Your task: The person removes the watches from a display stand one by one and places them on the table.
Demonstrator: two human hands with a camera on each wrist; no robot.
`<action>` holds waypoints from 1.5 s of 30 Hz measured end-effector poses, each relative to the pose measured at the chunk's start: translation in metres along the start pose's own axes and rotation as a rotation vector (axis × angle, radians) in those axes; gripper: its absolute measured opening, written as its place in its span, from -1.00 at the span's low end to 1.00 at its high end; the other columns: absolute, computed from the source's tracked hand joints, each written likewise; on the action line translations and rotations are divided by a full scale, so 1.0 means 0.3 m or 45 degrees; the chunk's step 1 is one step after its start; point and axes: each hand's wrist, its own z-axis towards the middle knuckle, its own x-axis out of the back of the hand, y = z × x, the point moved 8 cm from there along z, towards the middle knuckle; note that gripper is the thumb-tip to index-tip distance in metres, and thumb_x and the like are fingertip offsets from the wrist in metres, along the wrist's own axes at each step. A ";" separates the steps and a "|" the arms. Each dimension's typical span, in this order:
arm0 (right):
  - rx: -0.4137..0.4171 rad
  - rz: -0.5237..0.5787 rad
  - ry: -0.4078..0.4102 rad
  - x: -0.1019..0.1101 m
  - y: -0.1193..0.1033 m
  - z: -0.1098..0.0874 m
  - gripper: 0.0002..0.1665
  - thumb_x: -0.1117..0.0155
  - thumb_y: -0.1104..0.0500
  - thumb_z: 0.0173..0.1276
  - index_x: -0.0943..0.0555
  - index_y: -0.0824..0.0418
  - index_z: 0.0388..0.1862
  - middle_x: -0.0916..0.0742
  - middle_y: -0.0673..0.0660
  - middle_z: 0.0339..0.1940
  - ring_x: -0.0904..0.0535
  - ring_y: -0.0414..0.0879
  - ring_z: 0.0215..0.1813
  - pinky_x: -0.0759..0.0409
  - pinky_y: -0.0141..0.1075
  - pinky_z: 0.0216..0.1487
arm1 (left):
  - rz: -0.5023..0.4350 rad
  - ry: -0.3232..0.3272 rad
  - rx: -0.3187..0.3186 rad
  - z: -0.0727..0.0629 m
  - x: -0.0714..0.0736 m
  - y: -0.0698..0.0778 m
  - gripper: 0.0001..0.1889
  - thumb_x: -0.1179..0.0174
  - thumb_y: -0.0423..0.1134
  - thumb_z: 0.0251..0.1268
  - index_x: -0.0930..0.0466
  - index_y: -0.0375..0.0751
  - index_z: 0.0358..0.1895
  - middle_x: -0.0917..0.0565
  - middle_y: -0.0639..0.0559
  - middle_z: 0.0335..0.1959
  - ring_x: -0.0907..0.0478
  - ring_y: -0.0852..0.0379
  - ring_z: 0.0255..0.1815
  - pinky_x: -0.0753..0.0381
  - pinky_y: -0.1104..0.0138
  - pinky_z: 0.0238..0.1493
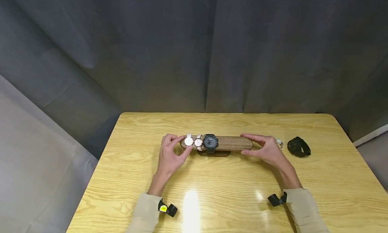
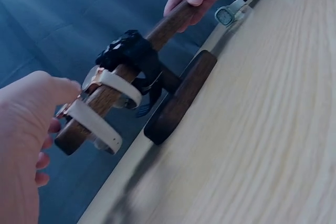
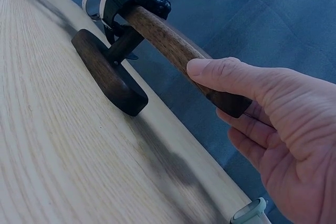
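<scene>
A wooden watch stand (image 1: 231, 143) stands on the table, its raised bar over a dark base (image 2: 181, 98). At the bar's left end sits a white-strapped watch (image 1: 188, 141), pinched between thumb and index finger of my left hand (image 1: 171, 157). Beside it are a second white-strapped watch (image 1: 198, 142) and a chunky black watch (image 1: 210, 142). My right hand (image 1: 268, 150) grips the bar's right end, thumb (image 3: 210, 73) on the near side and fingers behind. In the left wrist view, part of the left fingers is hidden behind the bar.
On the table (image 1: 230, 192), right of the stand, lies a pale green watch (image 2: 226, 15), partly hidden by the right hand in the head view. Farther right lies a black watch (image 1: 299, 147). A dark curtain (image 1: 169, 57) hangs behind the table's far edge.
</scene>
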 end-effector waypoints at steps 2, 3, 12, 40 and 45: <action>-0.014 0.000 0.001 0.000 0.002 -0.001 -0.31 -0.68 0.15 0.18 -0.69 0.08 0.32 -0.75 0.14 0.26 -0.54 -0.40 0.33 -0.53 -0.60 0.24 | 0.025 0.020 0.014 -0.003 -0.003 0.006 -0.50 -0.60 -0.07 0.11 -0.77 -0.28 0.07 -0.57 -0.03 -0.13 -0.47 0.04 0.03 -0.66 0.17 0.00; -0.023 -0.001 0.001 0.001 0.002 -0.002 -0.31 -0.68 0.14 0.18 -0.69 0.07 0.32 -0.75 0.13 0.26 -0.55 -0.38 0.33 -0.53 -0.60 0.23 | 0.041 0.029 0.016 -0.005 -0.004 0.010 -0.50 -0.60 -0.06 0.11 -0.77 -0.28 0.06 -0.57 -0.02 -0.13 -0.48 0.05 0.01 -0.67 0.16 -0.02; -0.047 -0.012 -0.024 -0.001 -0.005 -0.006 -0.30 -0.68 0.09 0.20 -0.68 0.03 0.35 -0.74 0.09 0.28 -0.51 0.09 0.46 -0.58 -0.48 0.20 | 0.070 0.123 0.040 -0.023 -0.015 0.023 -0.56 -0.58 -0.12 0.12 -0.78 -0.27 0.03 -0.57 -0.02 -0.21 -0.51 0.04 -0.10 -0.73 0.05 -0.19; -0.075 -0.015 -0.025 0.001 -0.009 -0.007 -0.31 -0.67 0.07 0.20 -0.68 0.01 0.34 -0.74 0.08 0.29 -0.50 0.08 0.48 -0.63 -0.27 0.05 | 0.154 0.265 -0.071 -0.031 -0.011 0.068 -0.61 -0.51 -0.25 0.07 -0.75 -0.40 -0.05 -0.58 -0.08 -0.30 -0.56 -0.09 -0.24 -0.74 0.16 -0.33; -0.071 -0.016 -0.017 0.000 -0.014 -0.007 -0.31 -0.68 0.08 0.19 -0.69 0.01 0.33 -0.74 0.09 0.28 -0.50 0.08 0.46 -0.60 -0.26 -0.20 | 0.152 0.302 -0.081 -0.034 -0.001 0.066 -0.63 -0.52 -0.25 0.04 -0.75 -0.43 -0.12 -0.60 -0.10 -0.32 -0.57 -0.13 -0.27 -0.72 0.12 -0.36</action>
